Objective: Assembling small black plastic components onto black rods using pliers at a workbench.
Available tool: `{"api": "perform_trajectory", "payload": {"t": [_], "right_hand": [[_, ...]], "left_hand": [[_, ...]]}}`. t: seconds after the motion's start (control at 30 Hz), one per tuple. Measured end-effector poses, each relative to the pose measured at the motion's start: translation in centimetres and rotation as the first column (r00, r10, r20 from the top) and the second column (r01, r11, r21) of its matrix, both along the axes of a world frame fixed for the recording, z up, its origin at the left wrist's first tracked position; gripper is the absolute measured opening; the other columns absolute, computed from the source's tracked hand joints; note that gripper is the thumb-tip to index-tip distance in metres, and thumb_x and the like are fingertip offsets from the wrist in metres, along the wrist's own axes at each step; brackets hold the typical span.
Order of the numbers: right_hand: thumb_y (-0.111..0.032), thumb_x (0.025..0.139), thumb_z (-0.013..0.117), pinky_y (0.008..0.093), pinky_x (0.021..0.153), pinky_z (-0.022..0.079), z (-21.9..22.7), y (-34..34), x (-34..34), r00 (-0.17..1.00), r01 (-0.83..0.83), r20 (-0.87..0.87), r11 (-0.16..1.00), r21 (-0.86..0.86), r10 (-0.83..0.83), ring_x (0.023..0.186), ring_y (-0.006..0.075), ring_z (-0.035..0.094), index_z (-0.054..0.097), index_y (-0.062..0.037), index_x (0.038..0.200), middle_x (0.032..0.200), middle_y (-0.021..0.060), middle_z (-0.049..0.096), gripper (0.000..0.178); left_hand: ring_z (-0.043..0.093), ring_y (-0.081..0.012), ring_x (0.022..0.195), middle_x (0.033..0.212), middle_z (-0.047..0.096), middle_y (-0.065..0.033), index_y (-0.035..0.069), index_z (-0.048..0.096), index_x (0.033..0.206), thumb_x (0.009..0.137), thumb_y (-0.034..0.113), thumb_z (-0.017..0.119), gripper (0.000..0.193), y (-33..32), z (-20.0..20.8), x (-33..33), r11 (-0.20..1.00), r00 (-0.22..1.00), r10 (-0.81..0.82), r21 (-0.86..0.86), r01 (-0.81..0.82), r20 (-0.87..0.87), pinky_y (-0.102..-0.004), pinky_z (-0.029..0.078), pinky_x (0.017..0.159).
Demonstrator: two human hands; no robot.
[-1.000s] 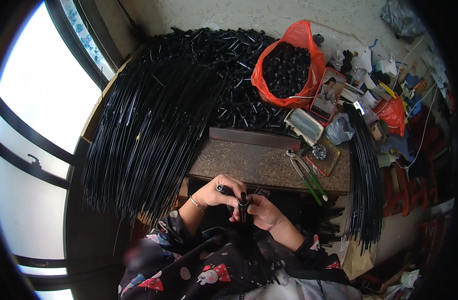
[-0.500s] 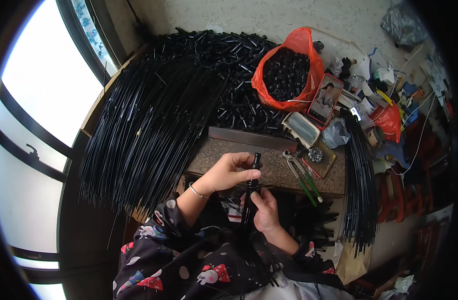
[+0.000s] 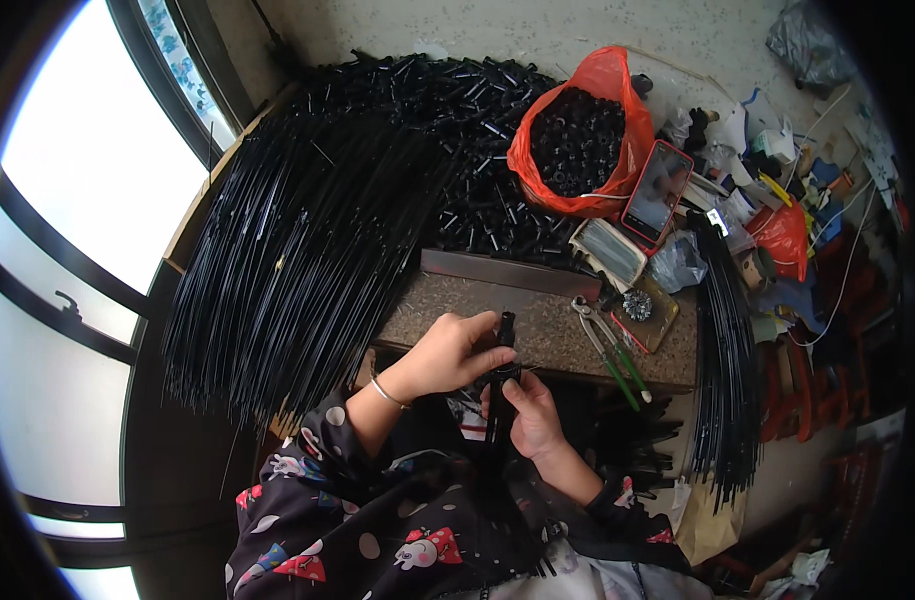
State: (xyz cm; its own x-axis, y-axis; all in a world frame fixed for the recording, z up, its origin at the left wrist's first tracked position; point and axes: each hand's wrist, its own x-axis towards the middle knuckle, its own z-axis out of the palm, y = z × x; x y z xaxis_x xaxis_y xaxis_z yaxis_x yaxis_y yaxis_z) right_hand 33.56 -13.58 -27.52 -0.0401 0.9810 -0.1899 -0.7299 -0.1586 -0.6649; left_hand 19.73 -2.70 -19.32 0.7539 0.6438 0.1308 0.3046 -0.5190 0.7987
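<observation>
In front of my body, over the near edge of the table, I hold a slim black tubular piece (image 3: 506,326) with a knobbed upper end. My left hand (image 3: 456,352) is closed round its upper part, thumb laid across it. Just below, my right hand (image 3: 536,418) grips the lower part between thumb and fingers. The piece stands nearly upright, and its lower end blends into the dark background. What lies under my left fingers is hidden.
Long thin black rods (image 3: 288,240) cover the table's left, overhanging it. Behind lie many short black tubes (image 3: 418,90) and a red plastic bag (image 3: 523,165) of small black parts. Green-handled pliers (image 3: 612,350), a phone (image 3: 658,195) and another rod bundle (image 3: 726,370) are at right.
My left hand has come slightly down, closer to my right hand, and the tubular piece's top has shifted a little left and down. My right hand keeps its grip.
</observation>
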Motion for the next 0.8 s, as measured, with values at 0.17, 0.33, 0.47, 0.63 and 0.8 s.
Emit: {"api": "perform_trajectory", "payload": {"t": [0.17, 0.33, 0.47, 0.63, 0.8], "right_hand": [[-0.019, 0.081, 0.064, 0.0303, 0.054, 0.051, -0.2, 0.1, 0.3, 0.996, -0.083, -0.020, 0.996, -0.019, 0.083, 0.064, 0.0162, 0.060, 0.054, -0.0078, 0.087, 0.079, 0.0078, 0.062, 0.016], [-0.026, 0.079, 0.066, 0.0295, 0.066, 0.048, 0.0, -0.3, 0.4, 0.993, -0.105, 0.056, 0.993, 0.053, 0.102, 0.072, 0.0166, 0.059, 0.053, -0.0034, 0.097, 0.080, 0.0079, 0.060, 0.031], [-0.025, 0.079, 0.067, 0.0297, 0.067, 0.048, 0.1, -0.6, 0.6, 0.991, -0.127, 0.040, 0.989, 0.075, 0.125, 0.072, 0.0163, 0.058, 0.053, -0.0036, 0.097, 0.083, 0.0077, 0.060, 0.031], [-0.020, 0.081, 0.065, 0.0290, 0.080, 0.047, -0.6, -0.8, 1.1, 0.999, -0.023, 0.050, 0.994, 0.109, 0.018, 0.086, 0.0138, 0.058, 0.054, -0.0048, 0.102, 0.095, 0.0040, 0.060, 0.028], [-0.022, 0.080, 0.066, 0.0302, 0.082, 0.046, -0.4, -0.7, 0.9, 0.998, 0.001, 0.061, 0.995, 0.096, -0.007, 0.088, 0.0144, 0.057, 0.053, -0.0045, 0.108, 0.097, 0.0031, 0.059, 0.036]], "left_hand": [[0.050, -0.0047, 0.066, 0.070, 0.057, -0.0009, -0.001, 0.056, 0.087, 0.081, 0.014, 0.065, 0.019, -0.7, -2.4, 0.1, 0.954, 0.955, 0.137, -0.293, -0.056, 0.264, -0.0208, 0.041, 0.058], [0.051, -0.0063, 0.067, 0.073, 0.056, 0.0015, 0.000, 0.057, 0.086, 0.079, 0.016, 0.067, 0.020, -1.3, -1.9, -0.5, 0.930, 0.951, 0.121, -0.369, -0.008, 0.283, -0.0202, 0.041, 0.061], [0.052, -0.0095, 0.077, 0.090, 0.054, -0.0024, -0.001, 0.059, 0.094, 0.072, 0.020, 0.073, 0.034, -2.4, -1.7, -1.0, 0.667, 0.794, 0.113, -0.638, 0.386, 0.597, -0.0222, 0.041, 0.069], [0.052, -0.0230, 0.092, 0.107, 0.054, -0.0099, 0.000, 0.057, 0.104, 0.065, 0.016, 0.077, 0.046, -3.9, -2.2, -0.5, 0.991, 0.868, -0.008, -0.111, 0.072, 0.497, -0.0328, 0.040, 0.085], [0.054, -0.0250, 0.087, 0.093, 0.059, -0.0097, 0.001, 0.060, 0.097, 0.067, 0.012, 0.074, 0.035, -4.0, -3.6, -0.2, 0.989, 0.879, 0.073, -0.151, -0.001, 0.472, -0.0377, 0.040, 0.089]]}}
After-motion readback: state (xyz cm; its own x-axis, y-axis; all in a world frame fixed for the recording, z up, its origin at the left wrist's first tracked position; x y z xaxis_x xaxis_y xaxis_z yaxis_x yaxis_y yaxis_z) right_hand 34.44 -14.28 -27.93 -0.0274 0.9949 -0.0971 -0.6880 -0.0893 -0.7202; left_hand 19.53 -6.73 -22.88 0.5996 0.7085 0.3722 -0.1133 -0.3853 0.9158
